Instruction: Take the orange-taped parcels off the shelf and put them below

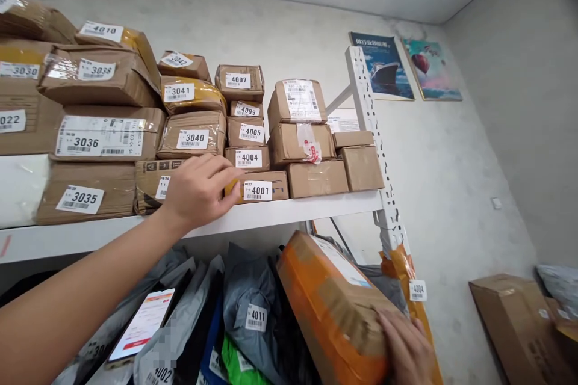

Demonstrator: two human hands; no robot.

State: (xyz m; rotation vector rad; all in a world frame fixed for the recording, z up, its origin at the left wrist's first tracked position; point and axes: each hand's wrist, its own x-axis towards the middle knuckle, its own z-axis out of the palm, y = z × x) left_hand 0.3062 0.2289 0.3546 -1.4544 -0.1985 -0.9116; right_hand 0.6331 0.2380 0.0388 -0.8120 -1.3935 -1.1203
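Note:
My left hand [201, 189] is raised to the white shelf, in front of the cardboard box labelled 4001 [275, 181] and just below the box labelled 4004 [229, 156]. Its fingers are bent, with the thumb apart from them, and nothing shows in its grasp. Whether the fingertips touch a box I cannot tell. Lower right, my right hand [404, 346] grips the near end of a cardboard box wrapped in orange tape [311, 301]. That box tilts in front of the lower shelf, a white label on its upper face.
Several labelled boxes are stacked along the white shelf [289, 213]. Below it stand grey bagged parcels [250, 271] and a lit phone [143, 322]. A perforated upright [368, 114] closes the rack's right end. Larger cartons [510, 313] sit by the right wall.

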